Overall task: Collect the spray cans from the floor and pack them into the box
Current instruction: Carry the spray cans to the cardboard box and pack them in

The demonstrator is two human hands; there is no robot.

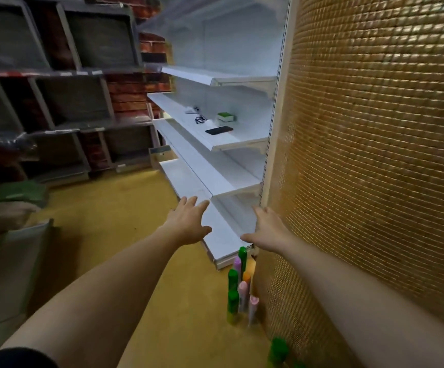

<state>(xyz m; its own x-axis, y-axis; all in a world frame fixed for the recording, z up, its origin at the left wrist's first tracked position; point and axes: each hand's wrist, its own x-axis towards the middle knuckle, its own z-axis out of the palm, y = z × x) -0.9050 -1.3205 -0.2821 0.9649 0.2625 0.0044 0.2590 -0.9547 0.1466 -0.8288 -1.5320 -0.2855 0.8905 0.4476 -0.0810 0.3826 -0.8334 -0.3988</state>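
Both grips released, nothing picked up yet: reach stage.
Left grip (189,221) & right grip (266,229) spread, empty, in front of bottom shelf (221,235). Spray cans (238,285) stand upright below them, at floor (109,208) edge by gold tile wall (375,155). Next I'd go lower, I reckon. Box: can't see it. Yellow floor, white shelving.

White shelving (210,139) holds a black phone (219,130), eyeglasses (200,119) and a green-topped box (225,117); gold mosaic panel (375,155) beside it.
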